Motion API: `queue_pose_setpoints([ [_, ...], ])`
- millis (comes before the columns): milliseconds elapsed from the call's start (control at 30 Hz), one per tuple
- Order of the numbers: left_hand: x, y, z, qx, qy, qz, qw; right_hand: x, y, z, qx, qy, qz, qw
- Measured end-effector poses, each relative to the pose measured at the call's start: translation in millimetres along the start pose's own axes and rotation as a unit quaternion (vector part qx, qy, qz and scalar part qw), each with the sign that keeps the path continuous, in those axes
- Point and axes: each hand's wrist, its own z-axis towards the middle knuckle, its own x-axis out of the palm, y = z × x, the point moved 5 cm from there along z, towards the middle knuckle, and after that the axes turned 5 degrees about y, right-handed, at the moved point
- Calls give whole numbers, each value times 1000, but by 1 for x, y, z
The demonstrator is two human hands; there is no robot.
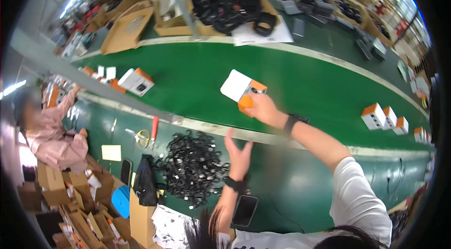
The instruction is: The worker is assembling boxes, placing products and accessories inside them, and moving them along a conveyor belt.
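On the green conveyor belt (188,75), my right hand (264,109) has its fingers closed on the near end of a small white and orange box (236,84). The box's white flap stands open toward the far left. Something bright orange shows at my fingertips; I cannot make out whether it is part of the box. My left hand (238,158) is empty, fingers spread, over the near edge of the belt. Beside it on the green table lies a heap of small black looped pieces (192,169). A dark wristband shows on each wrist.
More boxes stand on the belt at left (136,82) and right (374,117). Scissors (140,138), a red-handled tool (154,129), a black pouch (146,181) and a phone (245,210) lie nearby. A metal post (108,91) crosses at left; a co-worker (54,131) sits beyond.
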Motion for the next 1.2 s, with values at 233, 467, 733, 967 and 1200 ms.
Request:
queue_pose_setpoints([
  [233,78,3,85,116,19,-42,992,-26,-35,-49,0,-44,234,971],
  [467,86,-1,102,95,126,-29,987,-67,-107,-48,32,-58,314,947],
  [733,94,-7,108,93,248,-65,962,-50,-133,-73,-68,-83,138,985],
  [967,121,-21,103,109,90,-158,977,-28,-161,-52,41,-78,381,920],
  [1200,120,-31,100,163,120,-70,977,-38,-165,-57,-14,-26,351,936],
])
